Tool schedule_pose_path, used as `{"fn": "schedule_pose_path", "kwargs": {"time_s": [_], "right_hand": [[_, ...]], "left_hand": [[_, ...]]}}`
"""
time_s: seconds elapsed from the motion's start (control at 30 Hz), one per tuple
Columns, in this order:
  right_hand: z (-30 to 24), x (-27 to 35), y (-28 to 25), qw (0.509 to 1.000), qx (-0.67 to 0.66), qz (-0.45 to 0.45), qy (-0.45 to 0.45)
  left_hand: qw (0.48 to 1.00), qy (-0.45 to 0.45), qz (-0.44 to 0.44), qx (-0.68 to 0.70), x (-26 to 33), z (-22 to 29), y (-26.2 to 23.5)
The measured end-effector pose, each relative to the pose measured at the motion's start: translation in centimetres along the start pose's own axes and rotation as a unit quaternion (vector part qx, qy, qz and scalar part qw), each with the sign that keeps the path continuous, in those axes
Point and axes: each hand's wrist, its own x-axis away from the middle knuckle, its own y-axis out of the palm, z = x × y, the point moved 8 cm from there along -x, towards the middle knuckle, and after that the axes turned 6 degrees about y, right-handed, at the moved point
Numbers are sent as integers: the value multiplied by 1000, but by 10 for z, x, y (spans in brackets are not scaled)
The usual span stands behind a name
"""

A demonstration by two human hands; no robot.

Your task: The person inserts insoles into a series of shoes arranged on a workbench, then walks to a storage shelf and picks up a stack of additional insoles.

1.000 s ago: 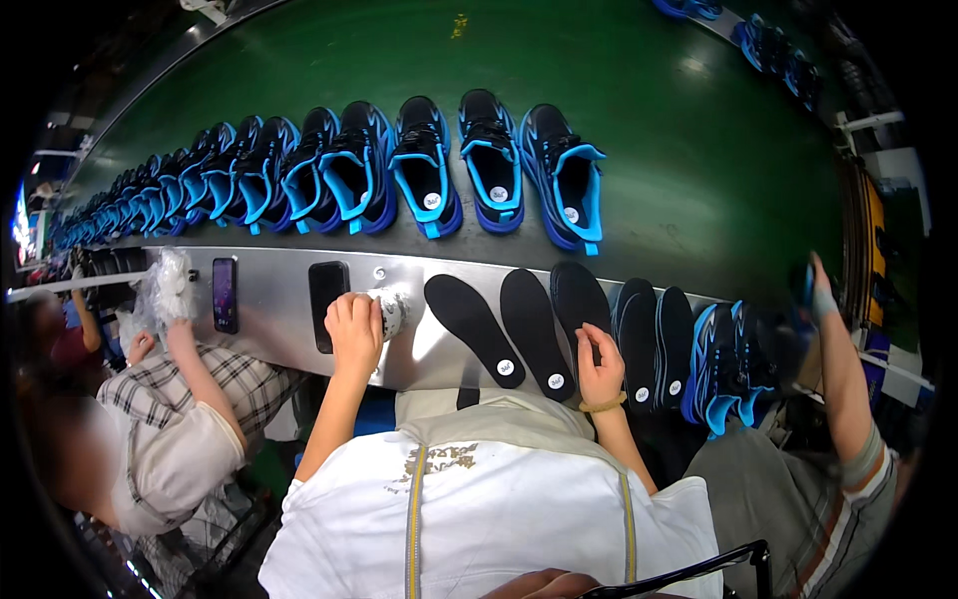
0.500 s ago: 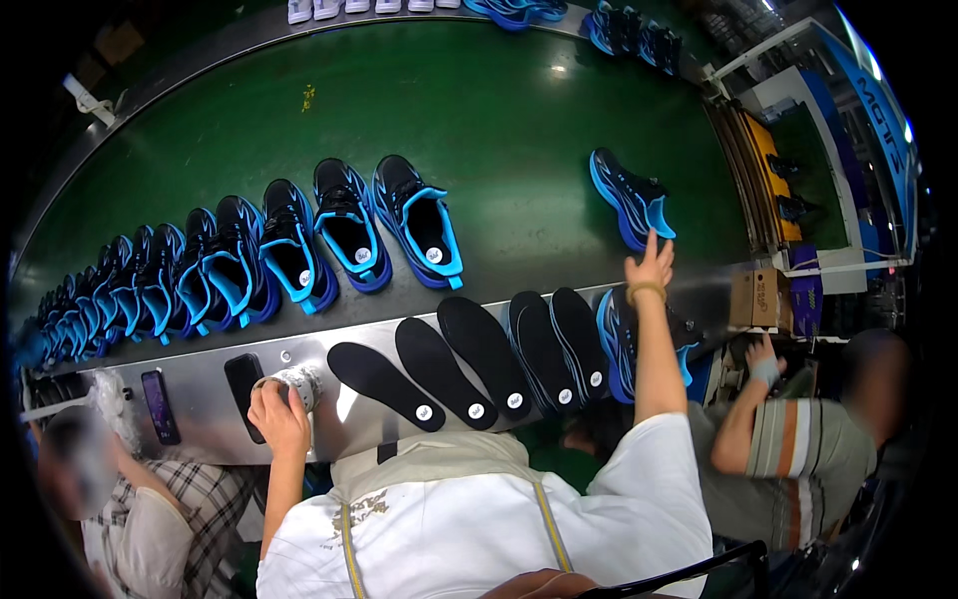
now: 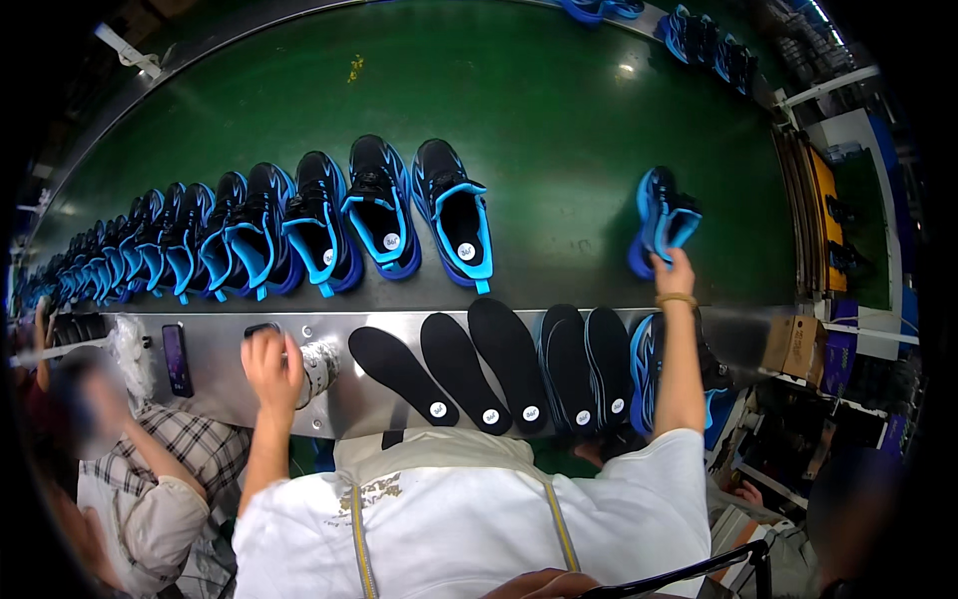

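Here the blue shoe (image 3: 663, 218) stands alone on the green belt (image 3: 559, 110), well right of the shoe row (image 3: 299, 225); the right hand (image 3: 675, 272) grips its heel. Nearer than the belt, the left hand (image 3: 269, 365) closes round a small roll (image 3: 317, 365).

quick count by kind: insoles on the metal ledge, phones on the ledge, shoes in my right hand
black insoles: 5
dark phones: 2, one partly hidden behind the left hand
blue shoe gripped by the right hand: 1
total: 8
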Motion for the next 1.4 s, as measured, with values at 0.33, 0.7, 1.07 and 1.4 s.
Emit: {"fn": "schedule_pose_path", "kwargs": {"time_s": [0.33,0.7,1.07,1.4], "right_hand": [[-167,183,52,984,-63,-166,-7],[-136,257,-1,967,10,-240,91],[-152,54,-38,884,-186,-390,177],[-191,32,131,932,151,-309,-111]], "left_hand": [[957,212,-21,195,-156,155,133],[943,255,-169,129,-168,218,221],[863,-43,-193,464,-198,185,262],[852,-34,-310,420,-199,176,288]]}}
